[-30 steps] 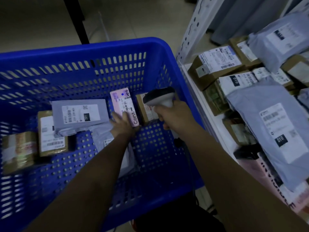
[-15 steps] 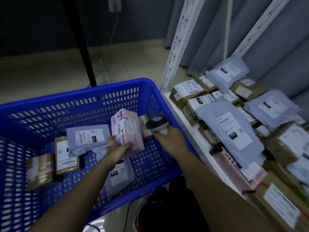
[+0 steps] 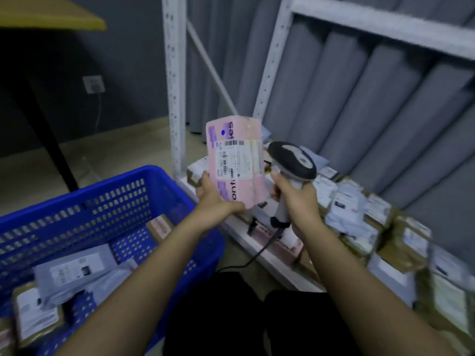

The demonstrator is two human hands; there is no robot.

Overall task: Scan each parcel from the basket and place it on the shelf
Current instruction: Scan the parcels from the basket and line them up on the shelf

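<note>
My left hand (image 3: 214,199) grips the lower end of a pink parcel (image 3: 236,163) and holds it upright, its white barcode label facing me. Just to its right my right hand (image 3: 298,199) grips the handle of a grey and black barcode scanner (image 3: 293,160), whose head is next to the parcel's right edge. The blue plastic basket (image 3: 102,199) is at the lower left and holds grey mailer bags (image 3: 74,271) and brown boxes (image 3: 36,314). The white shelf (image 3: 246,242) runs along the right, crowded with parcels (image 3: 359,217).
White perforated shelf posts (image 3: 176,86) rise behind the pink parcel. The scanner's black cable (image 3: 257,255) hangs down over the shelf edge. A yellow-topped table (image 3: 51,19) with a black leg (image 3: 43,119) stands at the upper left. Grey curtains hang behind the shelf.
My left hand lifted the pink parcel out of the basket and up in front of the shelf. My right hand raised the scanner beside it. The view tilted upward.
</note>
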